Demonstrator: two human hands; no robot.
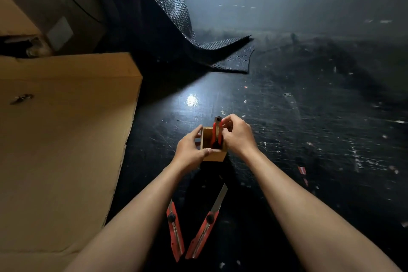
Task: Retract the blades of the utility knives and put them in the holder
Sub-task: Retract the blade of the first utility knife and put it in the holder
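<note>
A small square wooden holder (215, 155) stands on the black table. My left hand (191, 149) grips its left side, thumb on the near rim. My right hand (237, 133) pinches the top of a red utility knife (217, 131) that stands upright inside the holder, its metal tip end sticking out above the rim. Two more red utility knives lie on the table between my forearms: the left one (175, 234) partly hidden under my left arm, the right one (204, 231) with its long blade (220, 199) extended toward the holder.
A large cardboard box (61, 139) fills the left side, close to my left arm. A sheet of black bubble wrap (227, 57) lies at the back. The scratched black table (309, 139) carries small paper scraps on the right.
</note>
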